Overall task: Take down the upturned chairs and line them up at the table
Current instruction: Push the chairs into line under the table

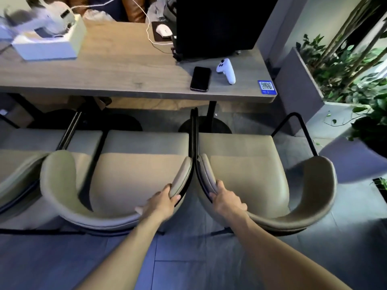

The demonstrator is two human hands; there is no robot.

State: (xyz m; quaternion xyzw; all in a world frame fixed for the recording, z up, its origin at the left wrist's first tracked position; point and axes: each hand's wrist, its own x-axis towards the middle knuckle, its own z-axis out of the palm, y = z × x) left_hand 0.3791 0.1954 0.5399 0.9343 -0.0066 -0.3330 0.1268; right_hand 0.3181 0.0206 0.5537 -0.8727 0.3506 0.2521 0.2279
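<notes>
The left hand (161,203) grips the backrest end of the middle chair (129,174); the right hand (227,200) grips the right chair (251,174); both stand upright before the table (117,80); better push both evenly, keeping the fronts level

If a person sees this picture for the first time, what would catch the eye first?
Probably the two hands in the centre: the left hand grips the backrest end of the middle chair, the right hand that of the right chair, and the chairs touch side by side. Beyond them, the table carries a phone and a white controller.
</notes>
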